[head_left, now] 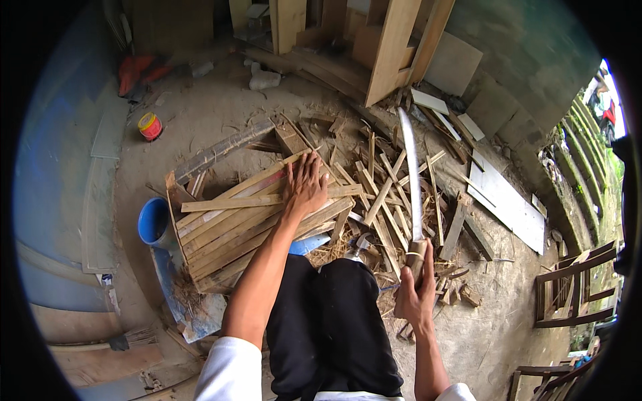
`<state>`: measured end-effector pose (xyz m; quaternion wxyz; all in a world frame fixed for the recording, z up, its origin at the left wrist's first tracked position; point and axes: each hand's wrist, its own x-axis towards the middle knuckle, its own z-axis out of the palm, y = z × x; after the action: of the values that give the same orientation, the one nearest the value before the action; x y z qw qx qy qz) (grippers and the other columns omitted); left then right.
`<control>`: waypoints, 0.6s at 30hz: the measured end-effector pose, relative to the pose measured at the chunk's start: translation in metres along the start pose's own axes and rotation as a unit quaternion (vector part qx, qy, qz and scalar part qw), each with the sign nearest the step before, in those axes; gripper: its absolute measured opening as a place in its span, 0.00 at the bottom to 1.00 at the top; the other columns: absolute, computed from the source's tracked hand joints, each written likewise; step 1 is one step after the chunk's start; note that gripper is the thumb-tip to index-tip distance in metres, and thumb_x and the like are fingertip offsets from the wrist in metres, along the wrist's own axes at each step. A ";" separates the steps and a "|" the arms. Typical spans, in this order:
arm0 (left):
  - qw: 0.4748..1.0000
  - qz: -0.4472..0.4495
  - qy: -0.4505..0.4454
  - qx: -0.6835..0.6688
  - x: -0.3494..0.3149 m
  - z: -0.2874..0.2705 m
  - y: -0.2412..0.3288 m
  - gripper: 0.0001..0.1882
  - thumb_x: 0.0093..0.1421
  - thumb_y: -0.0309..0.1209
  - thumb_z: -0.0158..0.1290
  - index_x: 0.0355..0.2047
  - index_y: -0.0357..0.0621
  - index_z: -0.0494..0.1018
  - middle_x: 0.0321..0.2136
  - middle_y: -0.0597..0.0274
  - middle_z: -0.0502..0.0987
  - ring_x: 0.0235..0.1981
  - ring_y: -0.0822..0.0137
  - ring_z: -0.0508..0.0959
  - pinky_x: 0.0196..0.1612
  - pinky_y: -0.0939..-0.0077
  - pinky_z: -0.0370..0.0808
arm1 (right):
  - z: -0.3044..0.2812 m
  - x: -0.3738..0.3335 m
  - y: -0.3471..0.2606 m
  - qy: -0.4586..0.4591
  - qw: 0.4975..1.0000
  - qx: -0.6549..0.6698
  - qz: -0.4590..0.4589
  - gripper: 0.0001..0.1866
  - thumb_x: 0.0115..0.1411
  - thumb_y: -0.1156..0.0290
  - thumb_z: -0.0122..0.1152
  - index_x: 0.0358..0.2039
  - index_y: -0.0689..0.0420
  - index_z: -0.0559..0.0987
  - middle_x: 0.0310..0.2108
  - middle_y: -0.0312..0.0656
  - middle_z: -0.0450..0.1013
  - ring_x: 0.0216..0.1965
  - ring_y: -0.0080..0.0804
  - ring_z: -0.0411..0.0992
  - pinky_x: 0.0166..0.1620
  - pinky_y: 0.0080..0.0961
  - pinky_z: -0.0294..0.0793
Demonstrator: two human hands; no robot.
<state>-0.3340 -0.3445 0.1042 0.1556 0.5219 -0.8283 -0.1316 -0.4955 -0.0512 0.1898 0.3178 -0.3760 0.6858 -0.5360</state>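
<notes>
Right hand (pixel 414 298) wrapped round the handle (pixel 417 250) of a machete (pixel 413 177) — blade (pixel 410 150) juts ahead of that grip, wood scraps (pixel 386 186) to its left. Left hand (pixel 306 190), fingers slightly spread, on wooden strip (pixel 241 202) — slatted wooden frame (pixel 221 240) underneath.

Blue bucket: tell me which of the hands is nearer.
Left. The left hand rests on wooden slats right of the blue bucket; the right hand, holding a machete, is farther right.

rough woodworking workshop, scrap-wood heap (pixel 386 190), splinters (scattered about), leaning boards (pixel 391 50)
</notes>
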 end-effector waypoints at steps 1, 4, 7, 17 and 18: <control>0.998 0.020 0.050 0.013 -0.002 0.000 0.000 0.31 0.67 0.48 0.35 0.66 0.46 0.50 0.68 0.57 0.48 0.69 0.59 0.47 0.70 0.53 0.38 | 0.000 0.004 0.000 0.024 0.999 0.001 -0.035 0.39 0.61 0.70 0.56 0.69 0.48 0.49 0.36 0.41 0.72 0.29 0.23 0.68 0.32 0.22 0.72; 0.977 0.159 0.132 -0.048 -0.012 -0.007 -0.007 0.28 0.64 0.49 0.43 0.59 0.46 0.62 0.63 0.53 0.57 0.65 0.54 0.56 0.67 0.51 0.47 | -0.010 0.004 0.008 0.033 0.999 0.033 0.019 0.39 0.61 0.70 0.57 0.69 0.48 0.51 0.41 0.40 0.71 0.32 0.23 0.68 0.34 0.21 0.71; 0.969 0.227 0.098 -0.026 -0.033 -0.024 -0.021 0.19 0.60 0.41 0.52 0.48 0.44 0.72 0.54 0.50 0.67 0.57 0.49 0.64 0.60 0.50 0.59 | -0.025 -0.013 0.027 0.021 0.996 0.030 0.077 0.38 0.61 0.69 0.58 0.69 0.47 0.52 0.43 0.41 0.72 0.33 0.23 0.70 0.35 0.22 0.72; 0.893 0.251 0.349 -0.133 0.030 -0.223 0.045 0.14 0.67 0.43 0.45 0.43 0.46 0.66 0.19 0.64 0.73 0.15 0.71 0.73 0.15 0.77 0.69 | -0.026 -0.029 0.058 0.015 0.991 0.079 0.108 0.36 0.63 0.66 0.57 0.69 0.50 0.53 0.30 0.33 0.70 0.25 0.19 0.65 0.27 0.20 0.68; 0.885 0.209 0.360 -0.211 0.032 -0.247 0.046 0.13 0.66 0.40 0.48 0.44 0.45 0.67 0.23 0.62 0.76 0.21 0.68 0.77 0.22 0.71 0.73 | -0.026 -0.028 0.056 0.016 0.993 0.074 0.092 0.36 0.63 0.66 0.57 0.68 0.50 0.53 0.29 0.33 0.70 0.25 0.19 0.65 0.27 0.21 0.68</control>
<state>-0.2873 -0.3675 0.3520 0.5733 0.3036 -0.7577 -0.0704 -0.5125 -0.0062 0.1415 0.3819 -0.2782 0.6809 -0.5596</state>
